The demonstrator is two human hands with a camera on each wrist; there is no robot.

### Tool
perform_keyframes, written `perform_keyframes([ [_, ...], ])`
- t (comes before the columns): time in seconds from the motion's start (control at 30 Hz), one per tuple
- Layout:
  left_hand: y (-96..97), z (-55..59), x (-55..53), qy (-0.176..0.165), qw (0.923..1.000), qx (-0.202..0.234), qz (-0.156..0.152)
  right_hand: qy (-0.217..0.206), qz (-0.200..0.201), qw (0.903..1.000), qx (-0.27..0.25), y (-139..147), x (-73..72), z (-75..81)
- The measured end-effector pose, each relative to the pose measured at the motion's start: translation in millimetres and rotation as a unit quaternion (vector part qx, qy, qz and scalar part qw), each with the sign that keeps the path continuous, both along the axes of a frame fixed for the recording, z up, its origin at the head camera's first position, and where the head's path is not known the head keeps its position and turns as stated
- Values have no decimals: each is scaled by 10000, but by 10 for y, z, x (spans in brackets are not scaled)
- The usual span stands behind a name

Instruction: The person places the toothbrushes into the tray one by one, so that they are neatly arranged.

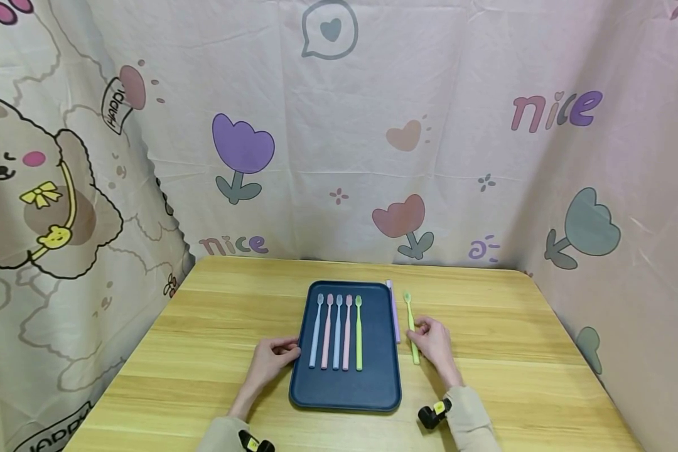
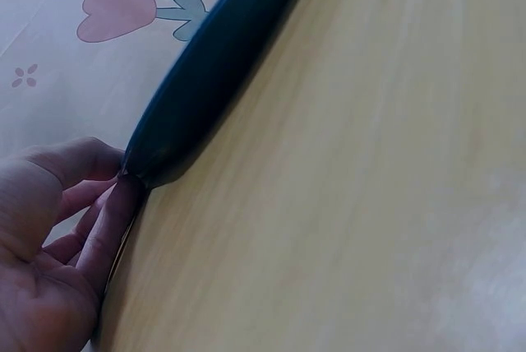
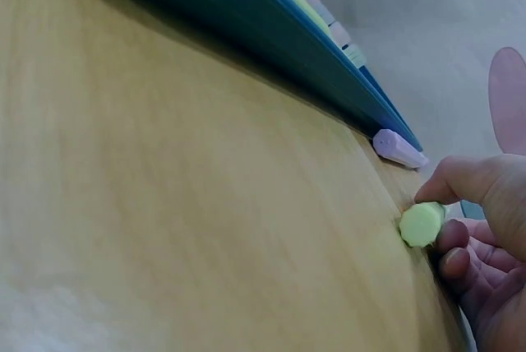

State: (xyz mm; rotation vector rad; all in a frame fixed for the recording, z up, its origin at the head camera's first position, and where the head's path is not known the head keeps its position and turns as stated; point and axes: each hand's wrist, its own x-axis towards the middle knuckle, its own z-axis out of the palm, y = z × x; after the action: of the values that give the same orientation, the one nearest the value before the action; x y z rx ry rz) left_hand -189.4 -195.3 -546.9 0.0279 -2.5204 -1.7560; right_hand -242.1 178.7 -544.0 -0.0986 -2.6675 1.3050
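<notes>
A dark blue tray (image 1: 344,392) lies on the wooden table, carrying a row of toothbrushes: two light blue, two pink and one green toothbrush (image 1: 358,336) at the right end. My left hand (image 1: 274,361) pinches the tray's left rim between thumb and fingers, as the left wrist view shows at the tray's edge (image 2: 201,89). To the right of the tray, my right hand (image 1: 432,342) pinches another green toothbrush (image 1: 409,314) by its handle, bristle head pointing away. The butt of its handle (image 3: 421,224) faces the right wrist camera, low over the wood.
A purple toothbrush (image 1: 394,314) lies along the tray's right side, partly behind its rim. The wooden table (image 1: 215,314) reaches back to a printed curtain (image 1: 339,125), which also hangs at both sides.
</notes>
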Motion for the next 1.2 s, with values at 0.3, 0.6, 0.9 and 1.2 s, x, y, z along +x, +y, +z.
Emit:
perform_keyframes([
  [0.3,5,0,1,16,10000,-21,-5,-46,-39,9999,146,2,-2,4],
  [0.6,2,4,3,10,10000,-32,-13,-1,-28,9999,138,-5,1,1],
  [0.9,-5,8,1,-1,10000,-71,-20,-108,9,9999,-122,3,14,-4],
  [1.2,-4,18,0,1,10000,-40,-41,-88,56,9987,-508,13,21,15],
])
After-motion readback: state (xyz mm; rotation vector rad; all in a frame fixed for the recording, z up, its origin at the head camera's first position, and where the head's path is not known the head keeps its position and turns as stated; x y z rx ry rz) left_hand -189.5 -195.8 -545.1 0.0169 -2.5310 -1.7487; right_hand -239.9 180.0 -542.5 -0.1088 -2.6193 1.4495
